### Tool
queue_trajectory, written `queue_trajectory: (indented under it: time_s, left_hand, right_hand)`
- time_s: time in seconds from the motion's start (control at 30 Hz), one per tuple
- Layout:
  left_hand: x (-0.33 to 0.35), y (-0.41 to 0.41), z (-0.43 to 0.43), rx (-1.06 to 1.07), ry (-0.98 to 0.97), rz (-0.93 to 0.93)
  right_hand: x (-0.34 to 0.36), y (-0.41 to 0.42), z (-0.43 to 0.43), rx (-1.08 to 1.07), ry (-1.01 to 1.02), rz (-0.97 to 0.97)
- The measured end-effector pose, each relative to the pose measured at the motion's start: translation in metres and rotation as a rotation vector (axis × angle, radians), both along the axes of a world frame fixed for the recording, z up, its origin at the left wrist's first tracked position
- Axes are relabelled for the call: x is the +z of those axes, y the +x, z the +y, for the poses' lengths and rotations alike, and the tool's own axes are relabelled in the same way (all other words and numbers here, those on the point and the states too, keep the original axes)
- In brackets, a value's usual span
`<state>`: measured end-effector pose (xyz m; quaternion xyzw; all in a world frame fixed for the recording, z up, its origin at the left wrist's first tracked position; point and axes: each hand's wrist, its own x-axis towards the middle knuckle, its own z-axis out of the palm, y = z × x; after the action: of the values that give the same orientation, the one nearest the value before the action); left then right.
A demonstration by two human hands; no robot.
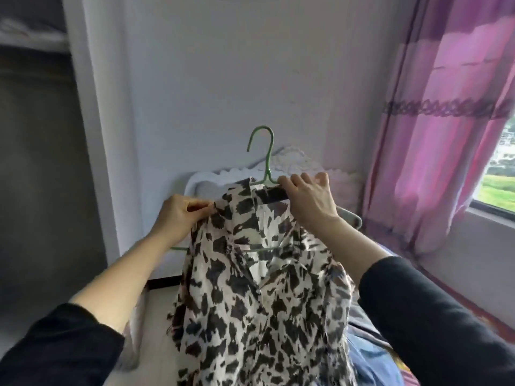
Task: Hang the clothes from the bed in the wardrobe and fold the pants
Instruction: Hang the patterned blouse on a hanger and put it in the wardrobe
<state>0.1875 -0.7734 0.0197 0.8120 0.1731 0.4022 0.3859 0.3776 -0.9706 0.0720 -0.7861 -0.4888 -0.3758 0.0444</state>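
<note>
At mid-frame the black-blotched white blouse [259, 302] hangs half-seated on the green wire hanger [268, 160]. The left hand [178, 215] pinches its shoulder fabric; the right hand [309, 199] curls round collar and hanger arm. Best, I'd say, to draw that pinched shoulder squarely over the hanger's bare tip, then turn to the dark wardrobe opening [41, 162] at left.

1. No writing, brand, number or sign can be read anywhere in the view.
2. The animal-print blouse [259, 288] carries only dark blotches on white. Nothing at its collar is legible.
3. The green hanger [266, 156] shows no readable marking.
4. The pink curtain [446, 112] has a woven purple band that is a pattern, not letters.
</note>
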Motion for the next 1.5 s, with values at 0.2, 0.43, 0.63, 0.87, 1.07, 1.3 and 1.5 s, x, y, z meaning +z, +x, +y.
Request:
queue_trajectory:
  time_s: [0.2, 0.43, 0.63, 0.87, 1.07, 1.3, 1.5]
  left_hand:
    - [-0.003, -0.087, 0.12, 0.242, 0.086, 0.05]
    - [-0.014, -0.172, 0.229, 0.387, 0.111, 0.046]
    - [-0.028, -0.232, 0.314, 0.446, 0.044, 0.037]
    - [-0.048, -0.318, 0.419, 0.692, 0.04, 0.305]
    - [-0.032, -0.332, 0.511, 0.604, -0.186, 0.142]
    - [-0.023, -0.347, 0.614, 0.858, 0.022, 0.356]
    - [-0.021, -0.325, 0.691, 0.803, 0.072, 0.352]
  right_hand:
    - [-0.001, -0.044, 0.138, 0.08, -0.015, 0.062]
    - [-0.011, -0.12, 0.288, 0.455, 0.163, 0.444]
    - [-0.002, -0.178, 0.406, 0.623, 0.16, 1.002]
    - [-0.024, -0.202, 0.533, 0.816, -0.036, 1.286]
    - [-0.028, -0.219, 0.661, 0.924, -0.1, 1.384]
    - [-0.031, -0.249, 0.79, 0.998, -0.163, 1.467]
    - [-0.035, -0.28, 0.873, 1.064, -0.23, 1.311]
